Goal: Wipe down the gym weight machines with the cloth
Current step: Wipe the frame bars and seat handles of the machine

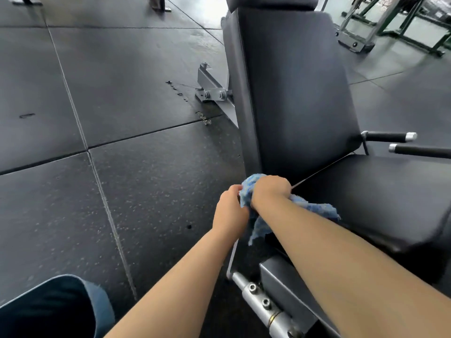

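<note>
Cloth (pixel 258 215) sits bunched at the crease where the backrest (pixel 292 93) meets the seat pad (pixel 378 191), our right hand (pixel 269 191) gripping it, our left hand (pixel 230 211) pinching its near edge, and the backrest's long axis rising away ahead of us.

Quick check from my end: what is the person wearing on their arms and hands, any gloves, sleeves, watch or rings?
Both forearms are bare up to the frame edge. The left hand and right hand have no gloves, and no watch, bracelet or ring shows. The fingers are mostly hidden.
</note>
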A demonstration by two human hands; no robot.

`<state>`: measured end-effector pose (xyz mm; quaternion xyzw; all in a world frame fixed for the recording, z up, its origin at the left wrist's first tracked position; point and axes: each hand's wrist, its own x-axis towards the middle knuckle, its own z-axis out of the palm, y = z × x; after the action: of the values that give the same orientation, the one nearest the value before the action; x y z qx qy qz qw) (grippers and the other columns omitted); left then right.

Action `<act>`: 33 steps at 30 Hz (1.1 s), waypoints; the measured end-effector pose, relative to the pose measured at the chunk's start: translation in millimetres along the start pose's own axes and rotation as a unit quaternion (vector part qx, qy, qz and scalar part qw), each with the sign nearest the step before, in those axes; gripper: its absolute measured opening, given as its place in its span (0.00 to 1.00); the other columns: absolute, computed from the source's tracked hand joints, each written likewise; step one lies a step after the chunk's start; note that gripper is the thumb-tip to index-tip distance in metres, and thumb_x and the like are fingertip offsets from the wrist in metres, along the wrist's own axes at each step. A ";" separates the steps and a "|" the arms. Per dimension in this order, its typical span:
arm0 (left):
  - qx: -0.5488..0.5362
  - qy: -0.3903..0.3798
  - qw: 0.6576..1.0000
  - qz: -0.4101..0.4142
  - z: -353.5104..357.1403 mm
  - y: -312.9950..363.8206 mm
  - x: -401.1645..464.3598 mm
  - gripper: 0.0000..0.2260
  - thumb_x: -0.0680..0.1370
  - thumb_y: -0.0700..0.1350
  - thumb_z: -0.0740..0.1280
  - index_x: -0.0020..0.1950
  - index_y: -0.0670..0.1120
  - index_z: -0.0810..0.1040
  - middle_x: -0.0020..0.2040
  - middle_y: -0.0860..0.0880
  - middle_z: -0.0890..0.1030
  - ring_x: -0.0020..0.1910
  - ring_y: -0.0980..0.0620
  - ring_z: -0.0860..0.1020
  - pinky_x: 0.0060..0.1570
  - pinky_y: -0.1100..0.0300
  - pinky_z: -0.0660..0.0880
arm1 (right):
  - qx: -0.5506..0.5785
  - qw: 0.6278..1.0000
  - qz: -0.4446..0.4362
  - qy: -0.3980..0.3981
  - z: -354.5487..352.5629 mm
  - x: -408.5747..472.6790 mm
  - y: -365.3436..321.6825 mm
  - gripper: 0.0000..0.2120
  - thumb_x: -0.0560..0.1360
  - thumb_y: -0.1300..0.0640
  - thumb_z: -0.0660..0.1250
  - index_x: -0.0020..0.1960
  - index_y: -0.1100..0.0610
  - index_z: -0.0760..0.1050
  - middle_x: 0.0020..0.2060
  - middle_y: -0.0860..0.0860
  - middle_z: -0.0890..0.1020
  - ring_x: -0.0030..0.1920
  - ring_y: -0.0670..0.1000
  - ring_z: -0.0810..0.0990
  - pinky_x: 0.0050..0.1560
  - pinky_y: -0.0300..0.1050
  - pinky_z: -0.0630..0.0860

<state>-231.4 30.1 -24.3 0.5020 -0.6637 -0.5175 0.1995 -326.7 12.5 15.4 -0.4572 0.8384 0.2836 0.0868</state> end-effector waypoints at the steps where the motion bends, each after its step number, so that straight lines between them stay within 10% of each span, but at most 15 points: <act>1: 0.006 0.005 1.000 0.003 4.0 -3.1 -2.0 0.17 0.76 0.38 0.62 0.64 0.45 0.70 0.60 0.48 0.75 0.56 0.48 0.74 0.48 0.62 0.66 | -0.008 1.000 -0.004 0.005 1.4 1.3 -2.8 0.13 0.75 0.55 0.64 0.58 0.55 0.77 0.55 0.48 0.80 0.57 0.50 0.78 0.49 0.42 0.73; 5: 0.040 0.011 0.999 0.035 19.2 -16.7 -12.7 0.15 0.73 0.37 0.61 0.59 0.47 0.72 0.56 0.49 0.77 0.56 0.48 0.74 0.51 0.57 0.71 | 0.011 0.998 -0.054 -0.035 -6.6 -9.1 7.0 0.15 0.75 0.54 0.64 0.61 0.54 0.74 0.59 0.48 0.77 0.60 0.50 0.76 0.50 0.41 0.72; 8: 0.047 -0.014 0.998 0.048 18.3 -16.0 -13.1 0.22 0.69 0.36 0.60 0.63 0.43 0.70 0.60 0.46 0.75 0.59 0.45 0.73 0.56 0.54 0.72 | 0.050 0.992 -0.104 -0.056 -16.6 -30.7 31.8 0.04 0.75 0.56 0.65 0.48 0.57 0.75 0.40 0.47 0.76 0.38 0.42 0.75 0.29 0.23 0.65; 10: 0.050 -0.021 0.996 0.065 10.4 -9.3 -15.3 0.27 0.70 0.36 0.61 0.70 0.44 0.66 0.68 0.47 0.70 0.66 0.47 0.68 0.63 0.58 0.66 | 0.113 0.986 -0.097 -0.074 -12.6 -40.5 50.4 0.05 0.73 0.57 0.67 0.43 0.59 0.73 0.32 0.48 0.72 0.31 0.45 0.71 0.25 0.28 0.66; 14: 0.047 -0.049 0.992 0.106 -2.2 5.7 -21.6 0.31 0.74 0.35 0.62 0.76 0.48 0.57 0.75 0.51 0.59 0.73 0.51 0.58 0.68 0.63 0.56 | 0.180 0.983 -0.011 -0.042 8.0 -43.8 63.1 0.12 0.73 0.50 0.67 0.46 0.56 0.68 0.42 0.51 0.73 0.41 0.52 0.74 0.38 0.42 0.69; 20: 0.011 -0.039 0.996 0.083 11.0 -13.2 -5.6 0.28 0.68 0.43 0.57 0.70 0.50 0.66 0.67 0.52 0.71 0.64 0.53 0.70 0.65 0.50 0.69 | 0.054 0.995 0.003 0.079 12.6 -50.3 49.9 0.22 0.76 0.38 0.58 0.55 0.56 0.70 0.50 0.52 0.79 0.53 0.57 0.78 0.39 0.47 0.70; 27: 0.003 -0.045 0.998 0.037 20.3 -36.9 8.3 0.33 0.65 0.42 0.59 0.72 0.50 0.63 0.67 0.48 0.72 0.64 0.45 0.71 0.62 0.47 0.70 | -0.097 0.986 -0.074 0.114 9.8 -39.3 31.1 0.16 0.82 0.50 0.51 0.60 0.58 0.72 0.55 0.50 0.78 0.56 0.52 0.78 0.42 0.42 0.66; 30: -0.002 -0.086 0.995 0.049 23.3 -32.7 6.5 0.34 0.71 0.37 0.63 0.76 0.49 0.57 0.71 0.48 0.65 0.70 0.47 0.64 0.67 0.61 0.60 | -0.095 0.984 -0.095 0.116 15.1 -34.6 26.2 0.12 0.79 0.61 0.57 0.61 0.58 0.71 0.56 0.51 0.78 0.56 0.52 0.78 0.41 0.43 0.66; 33: -0.032 -0.077 0.994 0.065 28.6 -26.8 6.1 0.25 0.73 0.32 0.61 0.70 0.43 0.66 0.61 0.47 0.73 0.61 0.49 0.71 0.49 0.72 0.62 | -0.021 0.981 -0.118 0.152 19.1 -34.9 28.4 0.13 0.78 0.62 0.56 0.60 0.56 0.70 0.57 0.54 0.75 0.56 0.57 0.76 0.45 0.45 0.68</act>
<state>-244.0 39.8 -60.6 0.4101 -0.6913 -0.5614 0.1967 -332.3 60.1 25.1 -0.5926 0.7759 0.2155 -0.0183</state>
